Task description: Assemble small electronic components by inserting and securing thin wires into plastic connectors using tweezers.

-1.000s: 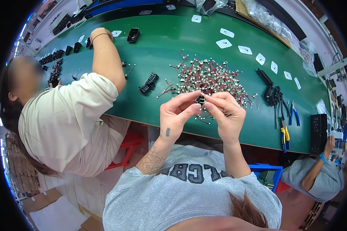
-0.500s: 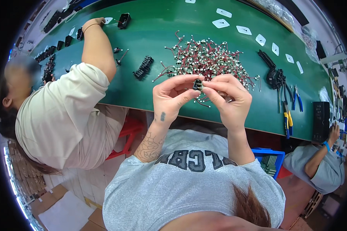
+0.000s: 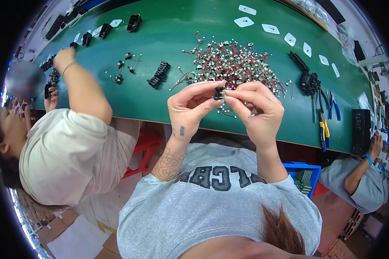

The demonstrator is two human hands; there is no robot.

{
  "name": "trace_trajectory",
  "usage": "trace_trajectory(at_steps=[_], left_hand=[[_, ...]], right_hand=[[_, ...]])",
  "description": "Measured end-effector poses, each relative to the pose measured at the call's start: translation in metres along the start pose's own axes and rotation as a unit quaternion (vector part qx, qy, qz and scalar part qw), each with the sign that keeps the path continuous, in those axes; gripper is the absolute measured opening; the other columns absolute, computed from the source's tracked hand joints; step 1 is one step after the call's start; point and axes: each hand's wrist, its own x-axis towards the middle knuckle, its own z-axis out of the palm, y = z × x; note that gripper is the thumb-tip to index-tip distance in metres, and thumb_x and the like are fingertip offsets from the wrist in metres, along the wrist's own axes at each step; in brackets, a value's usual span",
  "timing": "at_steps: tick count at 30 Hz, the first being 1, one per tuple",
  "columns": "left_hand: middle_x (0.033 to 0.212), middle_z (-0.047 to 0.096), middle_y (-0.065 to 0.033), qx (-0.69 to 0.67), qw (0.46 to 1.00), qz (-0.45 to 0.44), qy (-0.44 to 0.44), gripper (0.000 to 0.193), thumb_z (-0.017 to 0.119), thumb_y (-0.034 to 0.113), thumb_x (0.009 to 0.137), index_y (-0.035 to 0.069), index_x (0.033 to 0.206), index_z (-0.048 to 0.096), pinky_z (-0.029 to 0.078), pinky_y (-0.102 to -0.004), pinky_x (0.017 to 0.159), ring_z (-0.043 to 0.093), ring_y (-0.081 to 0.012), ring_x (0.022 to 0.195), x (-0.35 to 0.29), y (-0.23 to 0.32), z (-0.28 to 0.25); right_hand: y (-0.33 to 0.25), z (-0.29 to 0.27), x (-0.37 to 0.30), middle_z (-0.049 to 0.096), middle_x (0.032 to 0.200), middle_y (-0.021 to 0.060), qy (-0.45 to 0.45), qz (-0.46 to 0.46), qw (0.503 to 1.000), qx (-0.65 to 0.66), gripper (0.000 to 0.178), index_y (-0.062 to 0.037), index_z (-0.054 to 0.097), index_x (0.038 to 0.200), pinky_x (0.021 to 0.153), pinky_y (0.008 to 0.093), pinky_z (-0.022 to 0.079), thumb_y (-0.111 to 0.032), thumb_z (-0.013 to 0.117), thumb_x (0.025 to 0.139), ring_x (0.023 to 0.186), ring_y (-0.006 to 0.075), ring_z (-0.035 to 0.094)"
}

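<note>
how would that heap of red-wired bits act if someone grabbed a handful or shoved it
The heap of wired parts would probably come up tangled, since its thin red wires cross one another. Those wires look floppy, given how they curl at the edges. Pushed, it would likely spread, being many loose small pieces.

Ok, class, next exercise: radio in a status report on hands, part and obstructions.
Left fingers pinching small black part. Right fingers gripping its right edge. Heap of red-wired pieces just beyond; nothing visibly blocking.

Wire heap on table — pliers right.
</note>
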Motion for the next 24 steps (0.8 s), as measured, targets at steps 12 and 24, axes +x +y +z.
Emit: trace_trajectory(at_steps=[12, 24], left_hand=[[0.110, 0.066, -0.0120, 0.084, 0.996, 0.037, 0.013, 0.038, 0.067, -0.010, 0.073, 0.001, 0.110, 0.065, 0.051, -0.0191, 0.076, 0.063, -0.0107, 0.087, -0.006, -0.007, -0.002], [0.117, 0.062, -0.0154, 0.098, 0.990, 0.066, 0.079, 0.037, 0.063, -0.008, 0.078, 0.000, 0.115, 0.062, 0.050, -0.0216, 0.082, 0.063, -0.0168, 0.099, -0.017, -0.002, 0.016]], right_hand=[[-0.001, 0.004, 0.000, 0.062, 0.081, 0.0021, 0.012, -0.037, 0.999, -0.034, 0.019, -0.0056, 0.073, 0.083, 0.048, 0.0176, 0.034, 0.004, 0.074, 0.067, 0.059, 0.0055, 0.045], [0.001, 0.018, -0.005, 0.062, 0.084, 0.0051, 0.047, -0.152, 0.981, -0.112, 0.022, -0.0041, 0.070, 0.086, 0.056, 0.0237, 0.046, 0.005, 0.073, 0.066, 0.068, 0.0144, 0.055]])
